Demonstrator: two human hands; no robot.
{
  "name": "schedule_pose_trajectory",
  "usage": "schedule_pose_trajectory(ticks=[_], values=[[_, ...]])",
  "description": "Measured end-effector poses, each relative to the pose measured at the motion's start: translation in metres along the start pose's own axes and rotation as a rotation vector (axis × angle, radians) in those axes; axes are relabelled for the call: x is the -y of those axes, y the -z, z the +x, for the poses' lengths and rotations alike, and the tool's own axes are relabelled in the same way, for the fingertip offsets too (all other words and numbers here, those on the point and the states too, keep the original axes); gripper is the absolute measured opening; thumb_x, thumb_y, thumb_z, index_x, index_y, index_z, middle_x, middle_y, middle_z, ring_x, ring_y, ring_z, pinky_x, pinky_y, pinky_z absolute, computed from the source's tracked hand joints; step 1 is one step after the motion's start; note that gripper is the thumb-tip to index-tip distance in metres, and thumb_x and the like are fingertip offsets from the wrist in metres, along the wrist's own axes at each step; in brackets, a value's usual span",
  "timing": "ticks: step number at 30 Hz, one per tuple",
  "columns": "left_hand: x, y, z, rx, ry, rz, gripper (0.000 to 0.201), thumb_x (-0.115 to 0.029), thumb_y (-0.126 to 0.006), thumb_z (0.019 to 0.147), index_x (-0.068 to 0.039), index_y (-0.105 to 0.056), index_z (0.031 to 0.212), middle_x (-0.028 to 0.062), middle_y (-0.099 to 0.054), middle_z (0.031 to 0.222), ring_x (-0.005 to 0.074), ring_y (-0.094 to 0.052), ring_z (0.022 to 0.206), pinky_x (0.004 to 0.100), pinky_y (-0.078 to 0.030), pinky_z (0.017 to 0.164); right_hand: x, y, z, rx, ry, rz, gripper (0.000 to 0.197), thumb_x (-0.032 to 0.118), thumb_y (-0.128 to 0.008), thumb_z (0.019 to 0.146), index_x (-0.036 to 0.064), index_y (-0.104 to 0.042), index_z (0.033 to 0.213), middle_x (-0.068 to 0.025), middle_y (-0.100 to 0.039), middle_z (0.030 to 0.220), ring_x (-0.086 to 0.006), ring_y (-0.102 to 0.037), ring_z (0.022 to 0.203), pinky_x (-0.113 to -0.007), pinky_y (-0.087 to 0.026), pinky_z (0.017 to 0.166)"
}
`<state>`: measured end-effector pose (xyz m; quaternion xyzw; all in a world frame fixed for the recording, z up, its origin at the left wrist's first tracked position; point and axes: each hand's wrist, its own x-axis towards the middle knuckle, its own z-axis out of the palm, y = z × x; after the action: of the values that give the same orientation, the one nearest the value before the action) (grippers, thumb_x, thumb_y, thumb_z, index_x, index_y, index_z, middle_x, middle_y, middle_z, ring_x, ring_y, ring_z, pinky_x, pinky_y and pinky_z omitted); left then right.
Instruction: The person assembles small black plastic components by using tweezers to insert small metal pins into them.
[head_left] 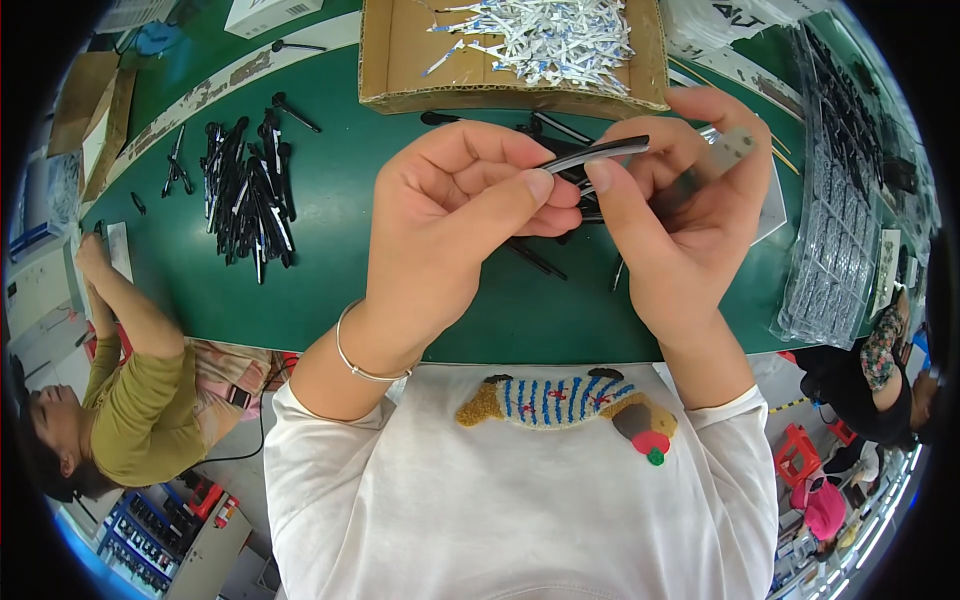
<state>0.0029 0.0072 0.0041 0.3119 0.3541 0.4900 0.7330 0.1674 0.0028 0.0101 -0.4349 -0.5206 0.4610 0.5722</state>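
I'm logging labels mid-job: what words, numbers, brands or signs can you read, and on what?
Bag, upper right: dark printed letters, not copied here.
White box, upper left: print too small to read.
Paper strips in carton: blue marks, too small to read.
Held black piece: no readable text.

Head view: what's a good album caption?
Left hand and right hand hold a slim black piece above a green table, near a cardboard box of white strips.
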Motion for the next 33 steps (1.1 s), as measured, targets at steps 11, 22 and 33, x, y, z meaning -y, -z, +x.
schedule_pose_trajectory(ticks=[11,22,33], values=[[-0.002,-0.005,-0.005,0.072,-0.027,0.047,0.014,0.004,-0.057,0.085,0.007,-0.061,0.097,0.0161,-0.067,0.089,0.0199,-0.067,0.081,0.0295,-0.056,0.074,-0.001,0.010,0.001,0.109,0.053,-0.006,0.029,-0.009,-0.059,0.080,-0.0010,-0.046,0.105,-0.0142,-0.062,0.092,-0.0141,-0.061,0.081,-0.021,-0.046,0.067],[0.009,-0.005,-0.009,0.042,-0.424,0.434,0.017,0.012,-0.061,0.079,0.008,-0.062,0.095,0.0110,-0.065,0.088,0.0169,-0.066,0.083,0.0248,-0.055,0.073,0.001,0.010,0.005,0.165,-0.067,0.358,0.023,-0.004,-0.059,0.081,0.0011,-0.047,0.099,-0.0114,-0.060,0.088,-0.0216,-0.064,0.082,-0.023,-0.046,0.061],[0.012,-0.005,-0.013,-0.034,-0.608,0.683,0.018,0.010,-0.068,0.072,0.006,-0.065,0.089,0.0115,-0.068,0.080,0.0125,-0.065,0.068,0.0194,-0.049,0.057,0.009,0.007,0.006,0.116,-0.204,0.402,0.012,0.002,-0.057,0.085,-0.0009,-0.050,0.095,-0.0148,-0.061,0.086,-0.0061,-0.047,0.054,-0.018,-0.034,0.047]])
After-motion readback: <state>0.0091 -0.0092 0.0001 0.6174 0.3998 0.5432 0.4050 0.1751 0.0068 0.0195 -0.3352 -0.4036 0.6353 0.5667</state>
